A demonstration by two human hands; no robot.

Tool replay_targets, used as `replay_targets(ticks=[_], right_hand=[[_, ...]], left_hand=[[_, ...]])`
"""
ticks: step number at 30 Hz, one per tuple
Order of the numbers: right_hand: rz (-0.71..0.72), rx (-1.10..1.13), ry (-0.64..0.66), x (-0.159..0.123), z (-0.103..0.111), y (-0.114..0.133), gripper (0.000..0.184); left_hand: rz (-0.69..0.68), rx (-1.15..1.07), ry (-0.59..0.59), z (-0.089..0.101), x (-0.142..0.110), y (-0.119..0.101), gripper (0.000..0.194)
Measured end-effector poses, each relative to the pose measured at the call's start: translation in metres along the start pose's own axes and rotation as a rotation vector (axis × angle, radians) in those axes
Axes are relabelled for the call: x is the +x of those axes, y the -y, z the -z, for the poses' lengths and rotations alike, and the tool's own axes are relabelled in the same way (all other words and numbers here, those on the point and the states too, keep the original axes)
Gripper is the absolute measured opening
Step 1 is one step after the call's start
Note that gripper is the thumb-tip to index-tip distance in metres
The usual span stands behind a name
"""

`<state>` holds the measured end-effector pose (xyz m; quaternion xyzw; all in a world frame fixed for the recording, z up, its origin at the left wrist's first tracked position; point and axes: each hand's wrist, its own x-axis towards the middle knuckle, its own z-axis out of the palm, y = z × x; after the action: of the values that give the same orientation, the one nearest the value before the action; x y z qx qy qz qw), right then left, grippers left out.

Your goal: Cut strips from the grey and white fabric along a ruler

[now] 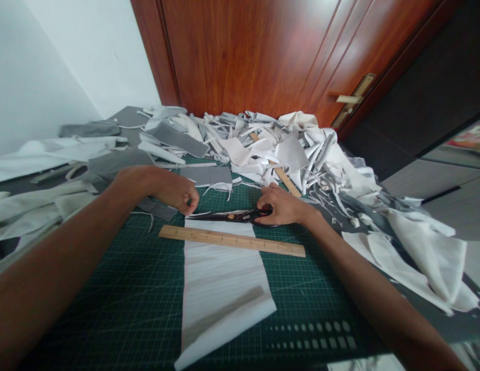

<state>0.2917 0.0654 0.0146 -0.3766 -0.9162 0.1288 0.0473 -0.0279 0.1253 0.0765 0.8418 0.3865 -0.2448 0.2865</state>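
While the right hand [280, 206] closes its grip around the handles of one pair of black-handled tailor's shears [234, 216], the left hand [174, 191] has hold of nothing visible, its fingers [190, 202] half curled and pointing down. The shears lie almost flat with their blades toward 9 o'clock, across the top end of a single white fabric strip [220, 288]. Whether the blades are parted is too hard to tell. The left fingertips sit just beside the blade tips, but any contact with the strip cannot be made out.

One wooden ruler [232, 240] lies slightly slanted across the strip at 6 o'clock from the shears, both ends reaching onto the green cutting mat [119, 278]. From the ruler, the strip runs on toward 6 o'clock, its lower end folded.

Bare mat at 8 and 4 o'clock leaves open room on both sides of the strip. The mat's far edge is buried at 12 o'clock under a heap of white and grey fabric scraps [259, 147], too many to count, and one grey rectangle of fabric [207, 175] lies at its front. A second wooden strip [284, 178] pokes from the heap at 1 o'clock. Loose white cloth [425, 257] covers ground at 3 o'clock, and one wooden door [240, 51] with one lever handle [350, 99] closes the view at 12 to 2 o'clock.
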Motion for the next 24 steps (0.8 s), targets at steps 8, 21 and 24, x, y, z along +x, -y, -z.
replay_targets(ticks=[8,21,24], right_hand=[[-0.01,-0.057,-0.014,0.002,-0.002,0.005,0.04],[-0.004,-0.029,-0.019,0.006,-0.006,0.013,0.043],[0.005,-0.046,-0.032,0.006,-0.007,0.014,0.043]], left_hand=[[0.016,-0.053,-0.021,-0.001,-0.004,-0.007,0.016],[-0.153,-0.067,-0.045,-0.008,0.009,0.017,0.011],[-0.157,-0.055,-0.043,-0.009,0.012,0.021,0.014]])
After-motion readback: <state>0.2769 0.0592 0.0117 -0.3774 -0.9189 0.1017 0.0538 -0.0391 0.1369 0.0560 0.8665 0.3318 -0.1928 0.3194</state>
